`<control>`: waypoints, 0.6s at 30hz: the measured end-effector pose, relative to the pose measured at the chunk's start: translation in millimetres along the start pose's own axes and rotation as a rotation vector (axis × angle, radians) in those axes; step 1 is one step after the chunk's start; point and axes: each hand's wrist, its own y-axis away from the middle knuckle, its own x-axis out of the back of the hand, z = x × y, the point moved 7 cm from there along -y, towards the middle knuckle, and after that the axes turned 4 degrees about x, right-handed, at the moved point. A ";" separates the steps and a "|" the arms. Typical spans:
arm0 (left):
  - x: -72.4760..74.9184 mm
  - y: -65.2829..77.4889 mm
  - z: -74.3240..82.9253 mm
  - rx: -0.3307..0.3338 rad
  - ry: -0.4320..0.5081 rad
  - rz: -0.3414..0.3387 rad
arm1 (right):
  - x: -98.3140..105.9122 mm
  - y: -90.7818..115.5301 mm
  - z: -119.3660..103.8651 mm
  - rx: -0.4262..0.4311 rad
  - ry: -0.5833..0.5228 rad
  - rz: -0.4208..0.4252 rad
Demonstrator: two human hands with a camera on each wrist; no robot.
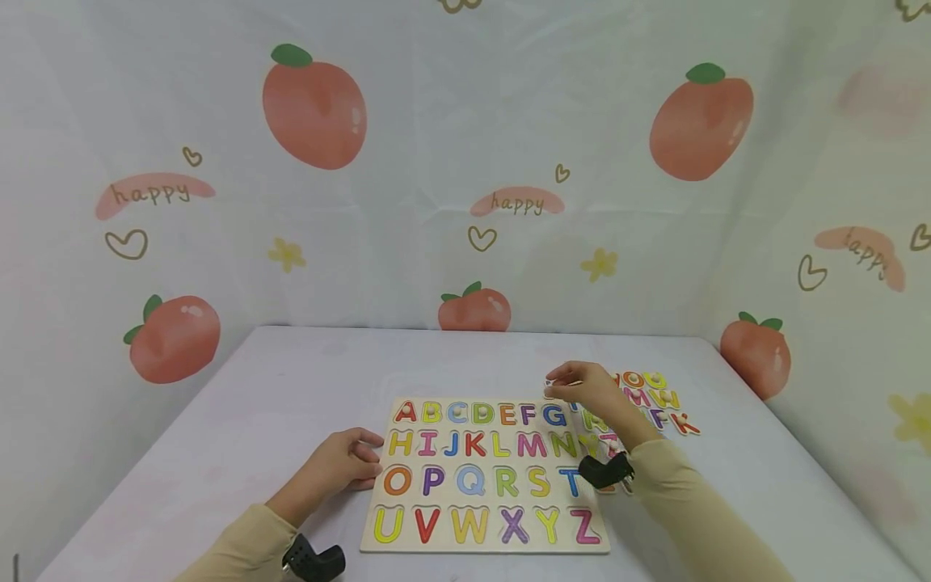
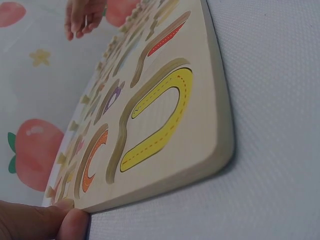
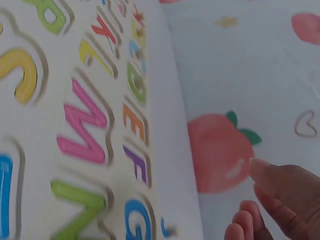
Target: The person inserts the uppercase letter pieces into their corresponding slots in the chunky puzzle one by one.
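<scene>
A wooden alphabet puzzle board [image 1: 483, 499] lies flat, with coloured letters in rows. My left hand [image 1: 338, 465] is at its left edge; in the left wrist view the thumb and a finger [image 2: 74, 225] hold the board's edge. Above the top right corner hovers my right hand [image 1: 589, 392], its fingers bent. In the right wrist view the right thumb [image 3: 280, 175] and fingers stand a little apart, with no piece visible between them. Small pegs show on several top-row letters, such as the letter A [image 1: 405, 412].
Loose letter pieces lie right of the board, among them a red K [image 1: 684, 423], a purple F [image 1: 658, 417] and a yellow W [image 1: 665, 398]. My right forearm partly covers this pile. A white cloth table [image 1: 218, 453] meets a peach-printed curtain [image 1: 407, 267] behind.
</scene>
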 end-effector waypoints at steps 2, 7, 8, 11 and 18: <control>-0.3 0.2 0.2 -0.001 -0.002 -0.002 | 11.1 4.0 8.1 -0.024 -0.014 0.010; -0.3 0.7 1.4 -0.002 -0.010 -0.004 | 34.1 14.2 26.4 -0.048 -0.024 0.031; -0.3 0.5 1.3 -0.002 -0.010 -0.005 | 37.4 16.2 30.0 -0.045 -0.023 0.036; 0.2 -0.4 0.7 0.000 -0.020 -0.005 | 44.3 21.4 41.5 -0.046 -0.032 0.053; 0.2 -1.6 -0.5 0.001 -0.028 -0.007 | 43.8 34.3 63.2 -0.079 0.007 0.043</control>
